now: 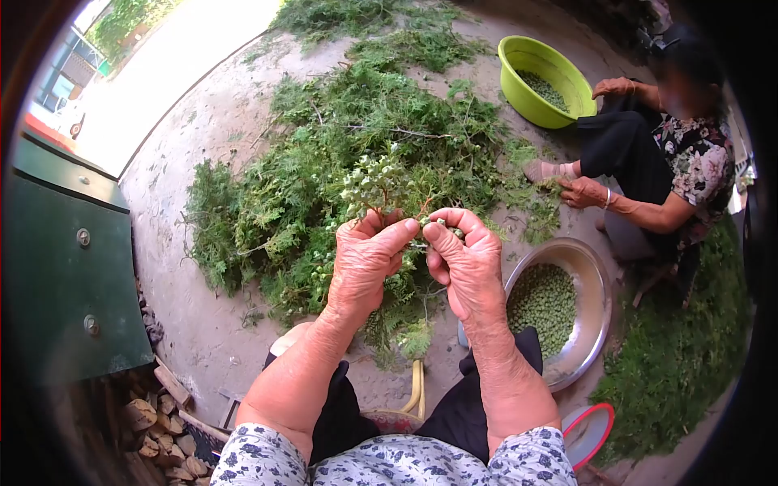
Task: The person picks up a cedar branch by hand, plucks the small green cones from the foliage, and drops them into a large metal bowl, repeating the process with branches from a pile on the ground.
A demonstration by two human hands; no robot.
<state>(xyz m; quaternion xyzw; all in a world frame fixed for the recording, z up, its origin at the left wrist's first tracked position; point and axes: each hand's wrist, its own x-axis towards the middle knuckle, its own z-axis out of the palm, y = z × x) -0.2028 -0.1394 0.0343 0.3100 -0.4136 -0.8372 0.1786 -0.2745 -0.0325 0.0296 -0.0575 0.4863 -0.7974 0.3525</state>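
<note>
A small sprig [377, 182] with pale green seed cones stands up from my left hand [369, 251], whose fingers are closed round its stem. Right beside it, thumb tips nearly touching, my right hand [463, 257] pinches a few green cones [454, 231] between thumb and fingers. Beneath both hands spreads a large pile of green cut branches [300, 178] on the concrete floor. To the right of my right forearm, a metal basin [596, 283] holds many green cones [543, 308].
A co-worker [673, 162] sits at the right, hands near a lime-green tub [527, 61] and some foliage. More greenery [681, 348] lies at the lower right, by a red-rimmed container [598, 421]. Chopped wood [166, 429] and a green metal panel [73, 259] are at the left.
</note>
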